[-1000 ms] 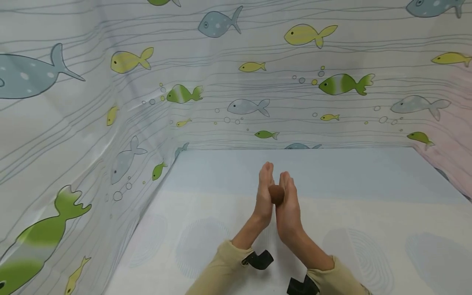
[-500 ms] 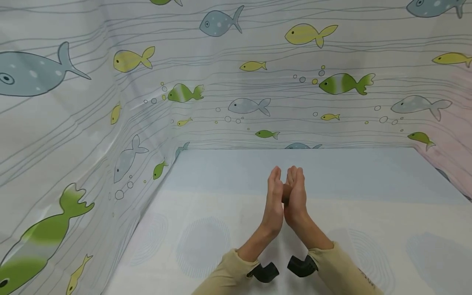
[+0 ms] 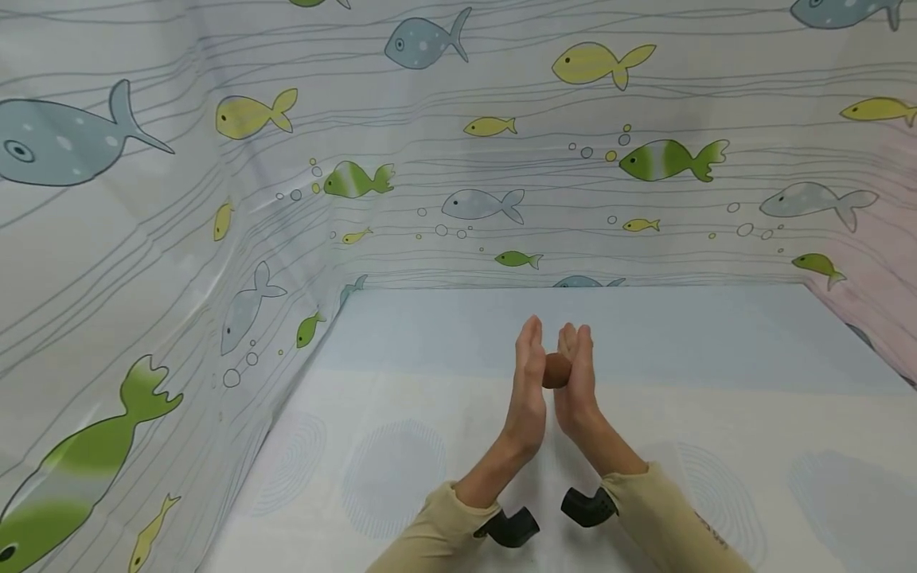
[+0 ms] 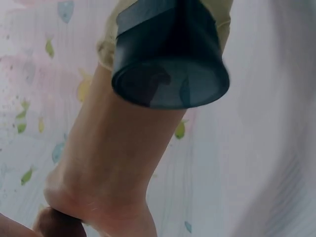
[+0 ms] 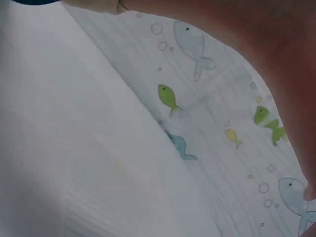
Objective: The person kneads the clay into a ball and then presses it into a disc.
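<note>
A small, smooth brown ball (image 3: 556,371) that looks like clay sits between two upright palms above the table in the head view. My left hand (image 3: 527,390) presses it from the left with fingers straight and pointing away. From the right, my right hand (image 3: 577,382) faces it, its fingers also straight. The heels of the hands stand slightly apart below the ball. In the left wrist view, part of the brown ball (image 4: 59,223) shows dark at the bottom edge, beside a bare wrist (image 4: 108,197). The right wrist view holds a bare forearm (image 5: 237,24) but not the ball.
A pale table (image 3: 401,477) with faint blue circles lies below the hands. Fish-printed curtain (image 3: 430,143) rises behind it and along the left. Black camera mounts (image 3: 512,528) stick out inward from both beige sleeves (image 3: 437,533).
Both hands have shifted right with the ball between them. The left hand slid down, then back up slightly against the right, and the ball shows more fully than half a second ago.
</note>
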`<state>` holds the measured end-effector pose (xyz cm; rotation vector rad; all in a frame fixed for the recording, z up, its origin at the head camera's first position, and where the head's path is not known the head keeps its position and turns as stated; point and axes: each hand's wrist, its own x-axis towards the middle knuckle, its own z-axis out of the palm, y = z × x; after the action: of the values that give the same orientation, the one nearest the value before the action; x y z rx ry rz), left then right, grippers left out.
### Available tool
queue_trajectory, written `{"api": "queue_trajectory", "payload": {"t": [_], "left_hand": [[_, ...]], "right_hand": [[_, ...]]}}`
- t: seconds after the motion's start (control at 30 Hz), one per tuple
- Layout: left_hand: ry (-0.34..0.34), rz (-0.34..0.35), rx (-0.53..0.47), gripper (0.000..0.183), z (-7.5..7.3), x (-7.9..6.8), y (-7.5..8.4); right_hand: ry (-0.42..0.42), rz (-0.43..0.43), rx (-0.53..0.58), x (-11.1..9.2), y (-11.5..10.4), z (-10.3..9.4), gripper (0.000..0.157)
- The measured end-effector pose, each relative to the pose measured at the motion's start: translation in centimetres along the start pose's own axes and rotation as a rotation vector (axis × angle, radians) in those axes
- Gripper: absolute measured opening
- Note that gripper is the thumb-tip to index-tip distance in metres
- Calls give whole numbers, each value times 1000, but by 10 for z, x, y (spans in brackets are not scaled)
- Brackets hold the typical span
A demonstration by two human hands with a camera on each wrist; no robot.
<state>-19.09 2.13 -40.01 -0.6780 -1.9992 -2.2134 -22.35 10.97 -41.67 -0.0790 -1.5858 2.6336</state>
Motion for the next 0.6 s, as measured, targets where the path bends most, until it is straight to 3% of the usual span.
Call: {"api": "queue_trajectory", "payload": {"t": [0.13, 0.4, 0.6], "left_hand": [[29, -9, 14, 68, -3, 4, 0], [129, -7, 0, 63, -12, 14, -6], [188, -23, -13, 61, -19, 22, -12]], "right_hand": [[-39, -13, -22, -6, 4, 5, 78], [-138, -128, -155, -27, 15, 20, 77], [-178, -123, -135, -36, 16, 28, 79]]}}
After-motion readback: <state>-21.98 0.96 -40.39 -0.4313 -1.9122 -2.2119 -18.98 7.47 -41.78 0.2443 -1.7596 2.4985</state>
